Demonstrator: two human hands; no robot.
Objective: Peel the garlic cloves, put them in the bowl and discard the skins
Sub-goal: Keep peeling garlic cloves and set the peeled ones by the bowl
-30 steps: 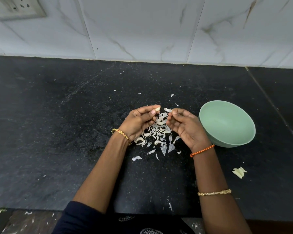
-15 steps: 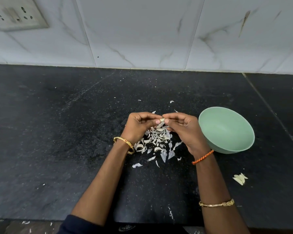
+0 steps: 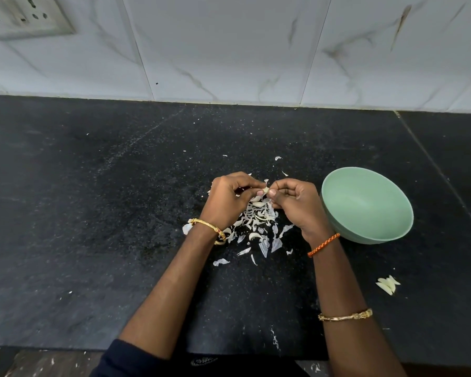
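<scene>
A small garlic clove (image 3: pixel 266 189) is pinched between the fingertips of my left hand (image 3: pixel 229 200) and my right hand (image 3: pixel 297 204), held just above the black counter. Under and between the hands lies a pile of white garlic skins (image 3: pixel 256 221), with loose flakes scattered round it. A pale green bowl (image 3: pixel 386 229) stands on the counter right of my right hand, tilted toward me; I see nothing inside it. A few pale garlic pieces (image 3: pixel 388 284) lie near the right forearm.
The black stone counter (image 3: pixel 93 213) stretches wide to the left and ends at a white marble-tiled wall (image 3: pixel 229 50) with a socket plate (image 3: pixel 25 17) at top left. The counter's front edge runs below my arms.
My hands, apart a second ago with the clove in the left fingertips, have come together and both now pinch the clove. The view has shifted slightly.
</scene>
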